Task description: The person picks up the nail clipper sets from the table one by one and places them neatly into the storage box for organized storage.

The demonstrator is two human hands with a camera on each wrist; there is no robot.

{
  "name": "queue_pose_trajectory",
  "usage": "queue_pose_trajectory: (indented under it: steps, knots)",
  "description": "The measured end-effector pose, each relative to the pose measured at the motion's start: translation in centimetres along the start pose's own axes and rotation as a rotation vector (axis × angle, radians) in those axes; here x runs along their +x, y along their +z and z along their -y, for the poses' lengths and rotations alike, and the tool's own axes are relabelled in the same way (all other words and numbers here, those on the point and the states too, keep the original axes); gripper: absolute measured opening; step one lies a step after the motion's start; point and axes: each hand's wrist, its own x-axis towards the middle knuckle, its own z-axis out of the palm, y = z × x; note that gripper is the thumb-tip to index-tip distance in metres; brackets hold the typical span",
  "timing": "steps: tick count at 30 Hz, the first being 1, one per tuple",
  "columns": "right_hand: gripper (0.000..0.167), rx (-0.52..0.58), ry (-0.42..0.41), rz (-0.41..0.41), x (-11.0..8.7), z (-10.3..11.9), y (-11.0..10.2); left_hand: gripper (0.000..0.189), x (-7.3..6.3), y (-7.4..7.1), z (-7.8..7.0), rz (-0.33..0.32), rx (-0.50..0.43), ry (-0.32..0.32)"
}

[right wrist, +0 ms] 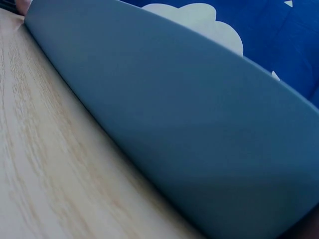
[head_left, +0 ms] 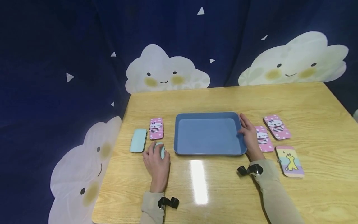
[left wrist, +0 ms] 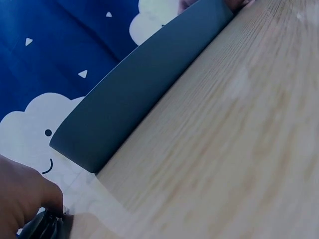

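Note:
My left hand (head_left: 157, 163) grips a small mint-green case (head_left: 162, 151) on the table, its fingers curled over the case and hiding much of it. In the left wrist view, the thumb side of that hand shows at the lower left. A blue rectangular tray (head_left: 208, 137) lies flat in the middle of the table. My right hand (head_left: 250, 137) holds the tray's right wall, thumb over the rim and fingers along the outside. Another mint-green case (head_left: 138, 140) and a pink cat-print case (head_left: 156, 128) lie just beyond the left hand.
Right of the tray are two pink cat-print cases, one (head_left: 263, 139) partly behind the right hand and one (head_left: 277, 127) farther back. A striped giraffe case (head_left: 289, 161) lies nearer the front. A dark blue cloud-print curtain (head_left: 173, 28) hangs behind the wooden table (head_left: 223, 193).

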Motion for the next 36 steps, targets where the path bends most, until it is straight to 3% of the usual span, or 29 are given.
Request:
queue_pose_trajectory:
  steps: [14, 25, 36]
  knots:
    - [0.074, -0.007, 0.013, -0.003, -0.1, 0.1, 0.2, 0.025, 0.4, -0.2, -0.2, -0.020, -0.049, 0.022]
    - [0.074, -0.039, 0.025, -0.003, 0.1, 0.1, 0.2, 0.027, 0.8, -0.5, -0.6, 0.024, -0.138, -0.072]
    - [0.071, -0.047, 0.020, -0.024, 0.1, 0.3, 0.2, 0.028, 2.1, -0.4, -1.6, 0.034, -0.150, -0.017]
